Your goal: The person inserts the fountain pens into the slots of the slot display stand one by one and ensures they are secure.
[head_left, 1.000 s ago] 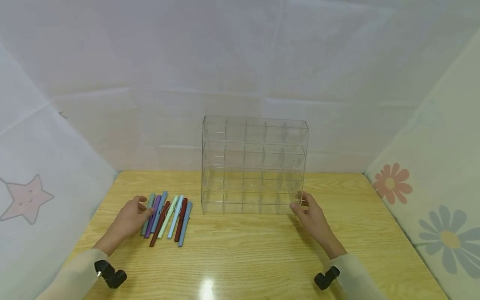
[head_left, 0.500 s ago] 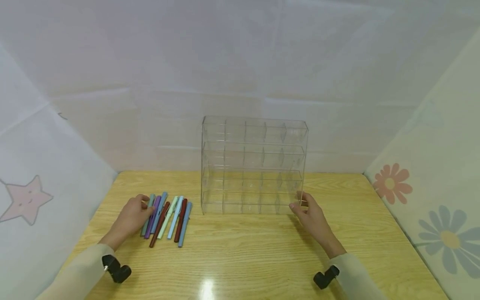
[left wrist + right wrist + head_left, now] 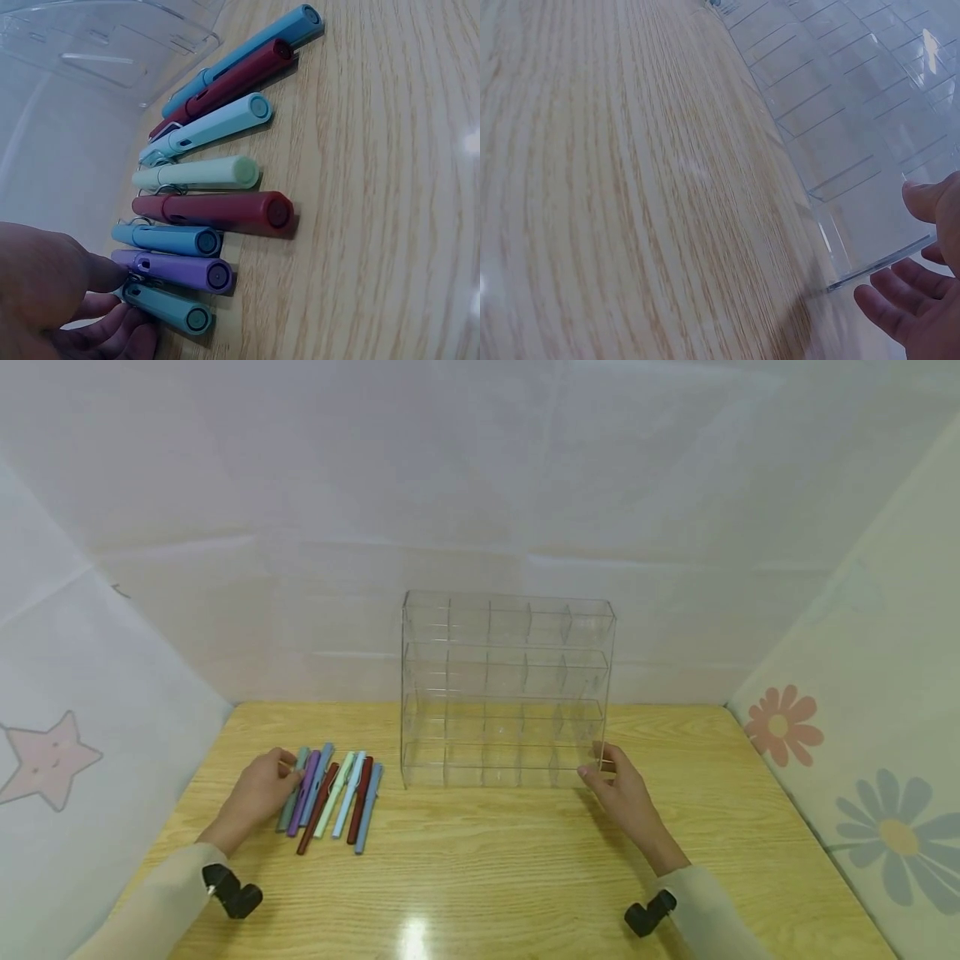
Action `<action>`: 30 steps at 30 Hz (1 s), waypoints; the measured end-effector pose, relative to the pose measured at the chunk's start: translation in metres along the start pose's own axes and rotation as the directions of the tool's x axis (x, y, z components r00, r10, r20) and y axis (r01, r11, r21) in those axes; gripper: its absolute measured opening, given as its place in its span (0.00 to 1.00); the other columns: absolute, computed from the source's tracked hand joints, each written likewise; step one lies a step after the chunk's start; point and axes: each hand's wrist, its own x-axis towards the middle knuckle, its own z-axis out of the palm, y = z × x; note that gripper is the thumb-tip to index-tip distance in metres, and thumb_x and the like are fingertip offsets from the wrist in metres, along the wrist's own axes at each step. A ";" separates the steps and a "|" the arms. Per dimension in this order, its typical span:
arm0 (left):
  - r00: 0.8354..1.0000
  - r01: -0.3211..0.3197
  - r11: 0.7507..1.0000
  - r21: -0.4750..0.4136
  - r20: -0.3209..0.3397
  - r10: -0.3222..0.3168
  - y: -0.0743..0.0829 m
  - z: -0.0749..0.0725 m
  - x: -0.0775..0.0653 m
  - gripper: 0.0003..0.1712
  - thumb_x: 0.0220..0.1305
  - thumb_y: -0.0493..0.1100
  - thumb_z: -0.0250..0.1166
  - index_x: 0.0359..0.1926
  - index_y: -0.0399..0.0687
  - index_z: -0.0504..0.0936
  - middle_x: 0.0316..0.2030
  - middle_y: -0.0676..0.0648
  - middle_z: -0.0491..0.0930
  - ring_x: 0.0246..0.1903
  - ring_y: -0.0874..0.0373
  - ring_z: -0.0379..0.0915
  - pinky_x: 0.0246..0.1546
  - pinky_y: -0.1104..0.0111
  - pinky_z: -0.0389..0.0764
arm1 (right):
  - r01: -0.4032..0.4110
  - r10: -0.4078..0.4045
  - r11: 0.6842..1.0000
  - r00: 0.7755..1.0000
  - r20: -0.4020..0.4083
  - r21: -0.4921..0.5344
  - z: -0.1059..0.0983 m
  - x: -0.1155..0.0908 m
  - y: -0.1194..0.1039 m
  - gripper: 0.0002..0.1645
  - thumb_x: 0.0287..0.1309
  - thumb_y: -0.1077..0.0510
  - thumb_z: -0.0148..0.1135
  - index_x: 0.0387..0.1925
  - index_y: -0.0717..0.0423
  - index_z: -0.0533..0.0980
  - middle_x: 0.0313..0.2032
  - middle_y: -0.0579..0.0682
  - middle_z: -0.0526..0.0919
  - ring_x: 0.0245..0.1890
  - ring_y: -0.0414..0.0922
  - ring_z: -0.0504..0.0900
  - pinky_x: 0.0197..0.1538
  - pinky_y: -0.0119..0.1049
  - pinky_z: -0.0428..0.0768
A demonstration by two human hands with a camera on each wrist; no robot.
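Your desk (image 3: 487, 860) is yellowish wood with the grain running sideways, and there's a patch of glare (image 3: 413, 935) on it, nearer you than the clear rack (image 3: 525, 665). The rack stands upright toward the back, with a creased white sheet (image 3: 480, 485) behind it. More sheeting slants in on both sides: pink star (image 3: 51, 760) well left of the rack, red flower (image 3: 780, 727) and blue-grey flower (image 3: 896, 835) well right of it.

Eight pens (image 3: 334, 795) lie side by side just left of the rack. Your left hand (image 3: 258, 787) is on the side of them away from the rack, fingers and thumb pinching the clip end of the grey-green pen (image 3: 166, 306). Your right hand (image 3: 624, 793) holds the rack's lower right corner, thumb in front, other fingers slightly spread round the outer side.

Versus half a second ago, the grey-green pen's near end seems a hair further from the rack. Over the full second, your left sleeve (image 3: 176, 881) has come in closer to the rack; your right hand hasn't budged.
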 end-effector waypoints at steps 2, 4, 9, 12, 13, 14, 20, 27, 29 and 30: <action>1.000 0.010 1.000 -0.001 0.014 -0.010 -0.002 -0.002 0.000 0.25 0.82 0.44 0.56 0.63 0.23 0.72 0.52 0.22 0.81 0.48 0.33 0.83 0.45 0.47 0.85 | -0.008 0.008 1.000 1.000 -0.002 0.007 0.000 0.000 0.000 0.38 0.78 0.46 0.61 0.77 0.61 0.63 0.73 0.65 0.72 0.68 0.62 0.77 0.65 0.57 0.83; 1.000 0.017 1.000 0.002 0.024 -0.017 -0.003 -0.003 0.000 0.25 0.82 0.45 0.57 0.62 0.23 0.73 0.52 0.22 0.82 0.48 0.33 0.83 0.46 0.47 0.85 | -0.012 0.012 1.000 1.000 -0.001 0.014 0.001 0.000 0.000 0.38 0.78 0.47 0.62 0.77 0.61 0.63 0.73 0.65 0.72 0.68 0.62 0.78 0.65 0.56 0.84; 0.999 0.031 0.999 0.011 0.041 -0.032 -0.005 -0.008 -0.001 0.25 0.81 0.45 0.58 0.60 0.23 0.74 0.52 0.23 0.82 0.48 0.34 0.83 0.45 0.49 0.85 | -0.017 0.017 0.999 1.000 0.004 0.030 0.000 0.000 0.001 0.38 0.78 0.46 0.61 0.77 0.61 0.63 0.73 0.66 0.72 0.67 0.64 0.79 0.63 0.55 0.86; 0.998 0.047 0.999 0.007 0.051 -0.048 -0.005 -0.011 -0.002 0.25 0.80 0.45 0.59 0.59 0.22 0.75 0.52 0.22 0.82 0.47 0.36 0.83 0.44 0.51 0.85 | -0.021 0.021 0.999 1.000 0.003 0.039 0.000 0.000 0.001 0.38 0.78 0.46 0.62 0.77 0.61 0.63 0.73 0.66 0.72 0.66 0.65 0.80 0.62 0.54 0.86; 0.997 0.053 0.999 0.003 0.054 -0.053 -0.005 -0.012 -0.002 0.25 0.80 0.45 0.59 0.58 0.22 0.75 0.52 0.23 0.82 0.46 0.37 0.83 0.44 0.51 0.84 | -0.023 0.023 0.999 1.000 0.003 0.041 0.000 0.000 0.001 0.38 0.78 0.46 0.62 0.77 0.61 0.63 0.73 0.66 0.72 0.66 0.65 0.80 0.61 0.53 0.87; 0.997 0.056 0.998 0.001 0.056 -0.056 -0.005 -0.012 -0.002 0.24 0.79 0.45 0.59 0.58 0.22 0.76 0.51 0.23 0.82 0.46 0.38 0.83 0.43 0.52 0.85 | -0.023 0.023 0.999 1.000 0.004 0.044 0.000 0.000 0.001 0.39 0.78 0.46 0.62 0.77 0.62 0.63 0.73 0.66 0.71 0.66 0.65 0.80 0.61 0.53 0.87; 0.995 0.064 0.998 -0.016 0.073 -0.063 -0.008 -0.015 0.000 0.23 0.77 0.46 0.60 0.51 0.24 0.81 0.45 0.28 0.85 0.40 0.46 0.82 0.36 0.63 0.80 | -0.027 0.026 0.999 1.000 0.006 0.042 0.000 -0.001 0.001 0.40 0.78 0.45 0.62 0.78 0.61 0.62 0.73 0.66 0.71 0.67 0.65 0.78 0.61 0.53 0.87; 0.984 0.105 0.988 -0.115 0.158 -0.086 -0.012 -0.016 0.001 0.21 0.77 0.46 0.59 0.47 0.27 0.84 0.29 0.44 0.82 0.29 0.56 0.73 0.29 0.66 0.75 | -0.018 0.018 0.999 1.000 -0.006 0.032 0.000 0.000 0.001 0.39 0.78 0.45 0.62 0.78 0.62 0.62 0.73 0.66 0.72 0.67 0.64 0.78 0.62 0.54 0.86; 0.979 0.122 0.981 -0.152 0.183 -0.093 -0.012 -0.016 0.000 0.19 0.77 0.46 0.60 0.43 0.31 0.85 0.22 0.51 0.75 0.23 0.59 0.68 0.25 0.67 0.72 | -0.017 0.017 0.999 1.000 -0.005 0.032 0.000 0.000 0.002 0.39 0.78 0.45 0.62 0.78 0.62 0.63 0.73 0.65 0.72 0.68 0.64 0.78 0.62 0.54 0.86; 0.976 0.129 0.978 -0.166 0.193 -0.096 -0.013 -0.015 0.000 0.18 0.77 0.46 0.60 0.41 0.32 0.85 0.19 0.54 0.71 0.21 0.61 0.65 0.23 0.68 0.71 | -0.016 0.016 0.999 1.000 -0.004 0.030 0.001 0.000 0.002 0.40 0.78 0.45 0.62 0.78 0.62 0.63 0.73 0.65 0.72 0.68 0.63 0.77 0.63 0.54 0.85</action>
